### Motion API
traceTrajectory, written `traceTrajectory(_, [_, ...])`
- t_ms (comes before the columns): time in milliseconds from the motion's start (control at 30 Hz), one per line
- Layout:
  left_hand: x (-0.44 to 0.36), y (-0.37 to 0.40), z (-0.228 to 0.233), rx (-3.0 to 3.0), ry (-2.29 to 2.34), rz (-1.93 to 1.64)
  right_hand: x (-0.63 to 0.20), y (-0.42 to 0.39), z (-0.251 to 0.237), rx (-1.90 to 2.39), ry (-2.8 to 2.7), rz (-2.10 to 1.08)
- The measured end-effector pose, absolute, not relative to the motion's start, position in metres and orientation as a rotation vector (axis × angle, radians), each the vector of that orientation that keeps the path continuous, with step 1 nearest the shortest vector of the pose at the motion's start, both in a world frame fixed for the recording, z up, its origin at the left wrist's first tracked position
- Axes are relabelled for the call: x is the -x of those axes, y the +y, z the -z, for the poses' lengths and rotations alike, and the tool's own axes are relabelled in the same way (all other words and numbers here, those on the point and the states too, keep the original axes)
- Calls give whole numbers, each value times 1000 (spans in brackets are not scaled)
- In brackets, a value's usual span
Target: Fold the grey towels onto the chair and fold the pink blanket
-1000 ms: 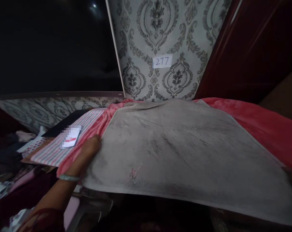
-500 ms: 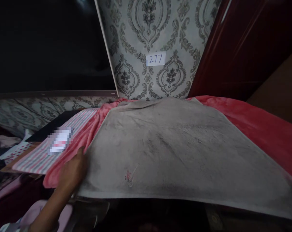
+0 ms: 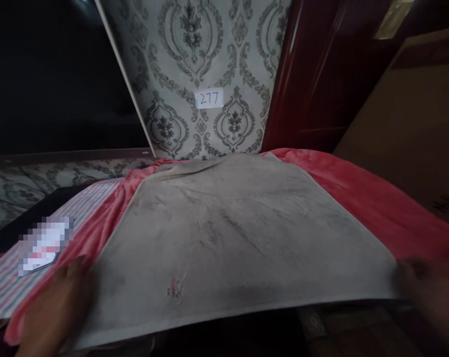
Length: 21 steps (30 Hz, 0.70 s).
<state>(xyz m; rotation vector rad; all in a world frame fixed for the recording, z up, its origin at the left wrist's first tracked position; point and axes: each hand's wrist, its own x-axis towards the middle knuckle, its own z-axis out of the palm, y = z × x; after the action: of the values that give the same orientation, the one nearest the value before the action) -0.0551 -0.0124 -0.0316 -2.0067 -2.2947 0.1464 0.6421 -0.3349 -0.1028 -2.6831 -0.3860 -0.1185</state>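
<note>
A grey towel [image 3: 231,238] with a small pink motif lies spread flat over a pink blanket [image 3: 361,198]. My left hand [image 3: 56,307] rests at the towel's near left corner, fingers against its edge. At the near right corner my right hand [image 3: 428,292] touches the towel's edge. Both hands are blurred, so their grip on the cloth is unclear.
A pink-and-grey striped cloth [image 3: 8,287] with a white card [image 3: 43,245] on it lies to the left. A patterned wall carries a label reading 277 [image 3: 209,98]. A dark red door [image 3: 321,74] stands behind on the right, a dark screen [image 3: 53,74] on the left.
My left hand has slid along the towel's left edge toward its near corner. My right hand has come into view at the near right corner. The view has shifted to the right.
</note>
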Motion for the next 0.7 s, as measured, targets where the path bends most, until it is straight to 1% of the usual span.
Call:
traceTrajectory(67, [27, 4, 18, 2143, -2098, 76, -632, -314, 82, 2600, -582, 386])
traceTrajectory(100, [3, 12, 11, 2257, -1972, 127, -625, -296, 71, 2507, -754, 471])
traceTrajectory(133, [-26, 21, 4, 2381, -1864, 141, -617, -275, 61, 2419, -924, 492])
traceTrajectory(200, [-94, 39, -7, 2678, -1602, 119, -596, -223, 42, 2290, -1197, 414])
traceTrajectory(267, [-162, 54, -14, 2847, -1384, 111, -573, -167, 28, 2229, -1410, 299])
traceTrajectory(333, [-219, 64, -14, 2884, -1247, 147, -553, -118, 19, 2271, -1530, 201])
traceTrajectory(400, [-257, 70, -7, 2859, -1198, 159, -541, -81, 16, 2347, -1586, 84])
traceTrajectory(533, [-282, 74, 23, 2806, -1231, 74, -543, -48, 26, 2383, -1716, -66])
traceTrajectory(633, [-281, 79, 38, 2780, -1221, 75, -567, -48, 40, 2360, -1823, -104])
traceTrajectory(700, [-280, 81, 41, 2771, -1212, 88, -594, -55, 46, 2428, -1762, -99])
